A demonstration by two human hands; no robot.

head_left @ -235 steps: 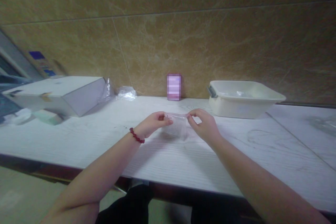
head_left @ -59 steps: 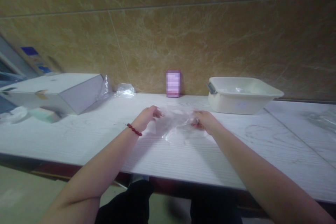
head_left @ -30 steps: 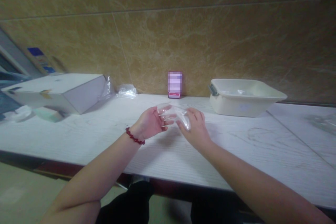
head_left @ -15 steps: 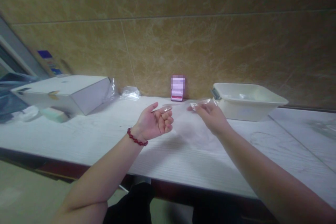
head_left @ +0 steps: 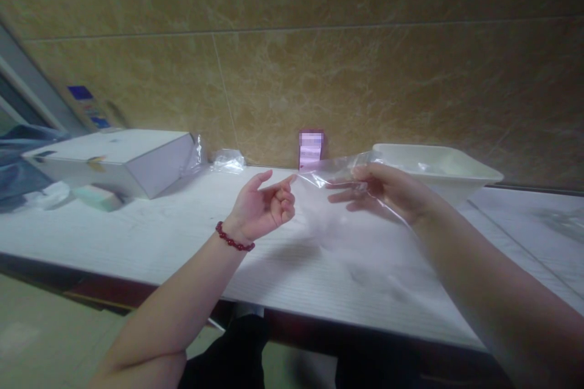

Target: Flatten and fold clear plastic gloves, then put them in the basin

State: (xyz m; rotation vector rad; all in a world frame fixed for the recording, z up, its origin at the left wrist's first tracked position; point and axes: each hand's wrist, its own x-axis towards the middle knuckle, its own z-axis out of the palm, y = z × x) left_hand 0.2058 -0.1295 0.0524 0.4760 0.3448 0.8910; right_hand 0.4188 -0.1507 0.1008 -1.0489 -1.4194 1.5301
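A clear plastic bag hangs spread above the white tabletop, its upper edge stretched between my hands. The fingers of my right hand pinch that edge at its right end, and some of them show through the film. My left hand, with a red bead bracelet at the wrist, is palm up with its thumb apart. Its index fingertip touches the bag's left corner, while the other fingers are loosely curled and grip nothing.
Against the tiled wall leans a phone. A cream plastic basin stands behind my right hand. Farther left are a white box, crumpled clear plastic and a pale green block. The tabletop ends just before my body.
My right hand has moved right and slightly up, drawing the bag's upper edge out wide. Only a small shift left shows in my left hand, its index finger now straighter against the bag's corner.
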